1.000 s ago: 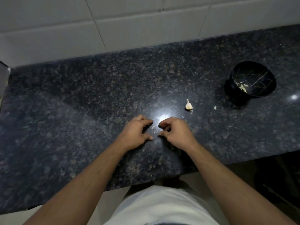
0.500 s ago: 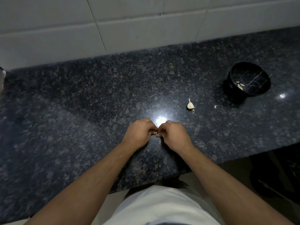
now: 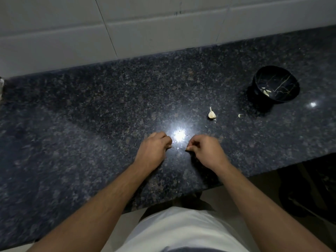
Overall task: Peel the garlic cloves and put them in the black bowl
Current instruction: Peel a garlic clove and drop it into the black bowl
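Observation:
My left hand (image 3: 154, 150) and my right hand (image 3: 206, 151) rest curled on the dark granite counter (image 3: 91, 124), a short gap between them. Each pinches a tiny pale bit of garlic at its fingertips; I cannot make out which bit is clove and which is skin. A partly stripped garlic piece (image 3: 211, 114) lies beyond my right hand. The black bowl (image 3: 283, 99) with gold veining stands at the far right, with a few peeled cloves (image 3: 266, 91) inside.
A small scrap of garlic skin (image 3: 240, 115) lies between the garlic piece and the bowl. A white tiled wall (image 3: 163, 30) backs the counter. The counter's front edge runs just below my wrists, and a bright light glare sits between my hands.
My hands came together on a small piece of garlic half a second ago and have now pulled apart, each keeping its fingers curled.

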